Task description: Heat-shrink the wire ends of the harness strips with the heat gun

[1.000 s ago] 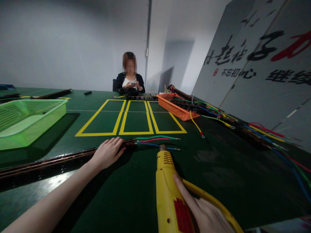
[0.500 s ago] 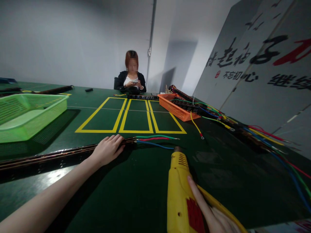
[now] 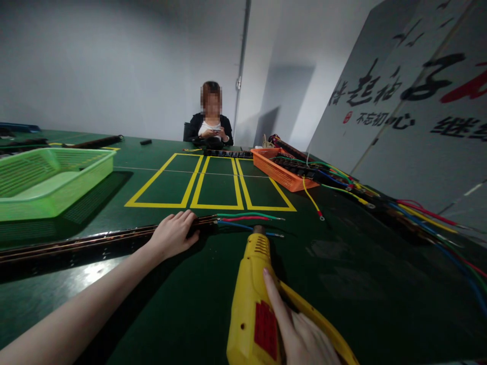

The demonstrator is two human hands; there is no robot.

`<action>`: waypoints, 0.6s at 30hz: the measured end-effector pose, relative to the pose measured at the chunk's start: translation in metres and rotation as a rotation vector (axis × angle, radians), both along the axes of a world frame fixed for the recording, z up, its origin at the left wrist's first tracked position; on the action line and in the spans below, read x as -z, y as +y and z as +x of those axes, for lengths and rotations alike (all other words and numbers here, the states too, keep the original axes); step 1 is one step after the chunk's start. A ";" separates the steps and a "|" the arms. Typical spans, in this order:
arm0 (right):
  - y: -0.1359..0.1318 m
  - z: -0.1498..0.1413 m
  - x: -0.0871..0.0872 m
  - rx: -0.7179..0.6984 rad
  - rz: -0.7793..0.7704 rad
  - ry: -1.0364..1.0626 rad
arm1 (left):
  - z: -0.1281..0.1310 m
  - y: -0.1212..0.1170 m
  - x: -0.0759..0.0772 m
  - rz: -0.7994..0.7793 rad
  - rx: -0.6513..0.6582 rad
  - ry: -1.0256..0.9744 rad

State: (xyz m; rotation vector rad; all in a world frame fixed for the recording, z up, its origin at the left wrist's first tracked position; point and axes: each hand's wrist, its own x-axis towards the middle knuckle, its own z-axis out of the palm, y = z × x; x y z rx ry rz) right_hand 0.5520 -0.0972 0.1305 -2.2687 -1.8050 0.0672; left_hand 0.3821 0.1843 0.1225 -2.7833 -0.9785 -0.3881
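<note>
My left hand (image 3: pixel 173 234) lies on the right end of a long dark strip (image 3: pixel 91 246) stretched across the green table, fingers curled over it. From that end run green, red and blue wires (image 3: pixel 251 219) to the right. My right hand (image 3: pixel 300 334) grips a yellow heat gun (image 3: pixel 253 304), index finger stretched along its side. The gun's nozzle points away from me at the blue wire, just right of my left hand.
A green basket (image 3: pixel 49 177) stands at the left. An orange tray (image 3: pixel 281 175) with wired strips sits at the back right, more coloured wires (image 3: pixel 418 215) trailing along the right edge. Yellow tape rectangles (image 3: pixel 213 182) mark the table's middle. A person (image 3: pixel 211 126) sits at the far end.
The heat gun swung right half a second ago and has now come back left, its nozzle again at the blue wire. My left hand has stayed on the strip.
</note>
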 end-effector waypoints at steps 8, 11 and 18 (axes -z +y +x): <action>0.028 -0.025 0.007 -0.174 -0.040 -0.025 | 0.002 -0.002 -0.003 0.004 -0.002 0.034; 0.037 -0.034 0.005 -0.212 -0.065 -0.034 | 0.003 -0.003 -0.004 0.017 -0.018 0.054; 0.042 -0.043 -0.005 -0.190 -0.081 -0.040 | 0.002 -0.004 -0.003 0.013 -0.011 0.044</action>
